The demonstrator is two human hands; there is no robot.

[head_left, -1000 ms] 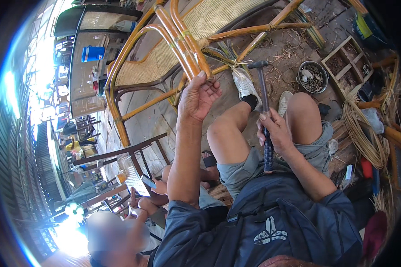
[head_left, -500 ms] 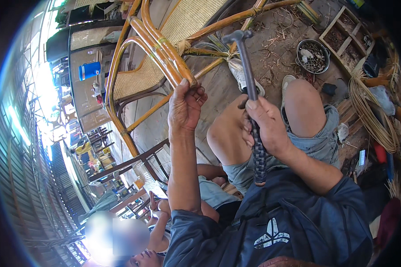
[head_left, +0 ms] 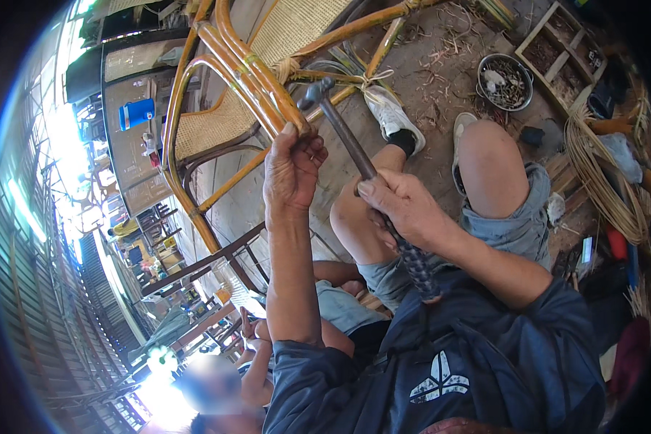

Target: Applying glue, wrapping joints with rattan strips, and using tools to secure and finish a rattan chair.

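A rattan chair frame [head_left: 231, 69] with bent orange-brown canes and a woven seat lies tipped in front of me. My left hand [head_left: 291, 168] is closed around the bundle of canes at the frame's arm. My right hand [head_left: 401, 210] grips a hammer [head_left: 354, 145] by its dark wrapped handle. The hammer's metal head [head_left: 315, 92] is up against the canes just above my left hand. My bare knees and a white shoe [head_left: 392, 116] lie beyond the hands.
A round metal bowl of small nails [head_left: 504, 81] and a wooden divided box [head_left: 560, 54] stand on the dirt floor at upper right. Coiled rattan strips [head_left: 600, 173] lie to the right. Another person sits low at my left [head_left: 267, 362]. A blue cooler [head_left: 136, 113] stands far left.
The hammer has swung from upright beside my knee leftward and down to the canes. My left hand went from open fingers on the frame to a closed grip on it.
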